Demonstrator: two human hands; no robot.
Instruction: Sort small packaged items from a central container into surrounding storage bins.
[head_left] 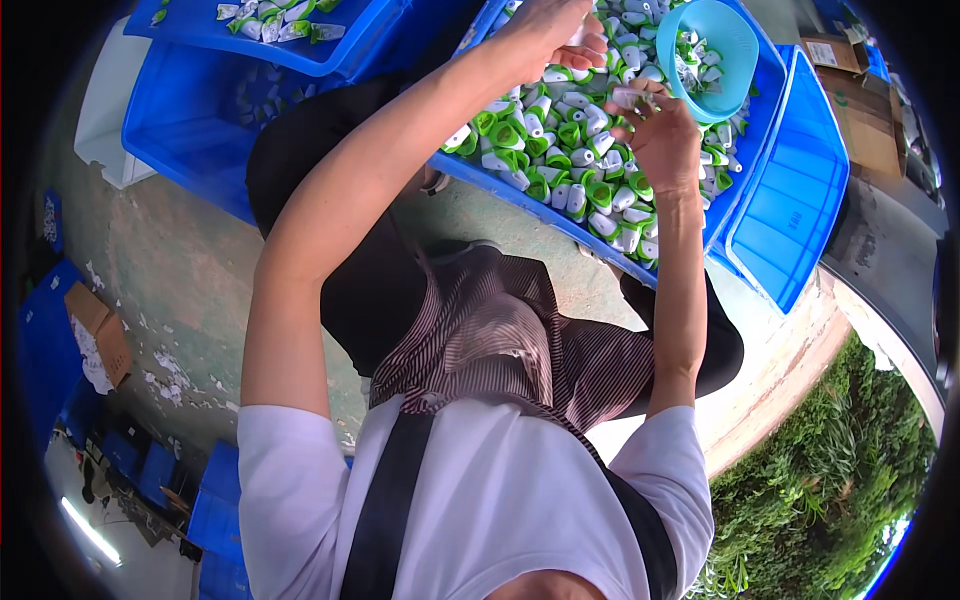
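Observation:
Both of my hands are over a large blue bin [590,240] full of small white-and-green plastic caps [560,165]. My left hand [556,36] is at the top of the view, its fingers curled round a small white plastic piece [580,32] that is partly hidden by them. Lower and to the right, my right hand [660,138] is closed, with a small clear plastic piece [628,97] pinched at its fingertips. Just beyond this hand, a light-blue round basin [735,50] rests on the caps and holds several small clear and green pieces.
On the left stand another blue bin [180,130] and a blue tray [330,55] with more pieces. A blue lid [795,190] leans against the bin's right side. Cardboard boxes [855,110] are at far right, an open carton [100,335] at far left.

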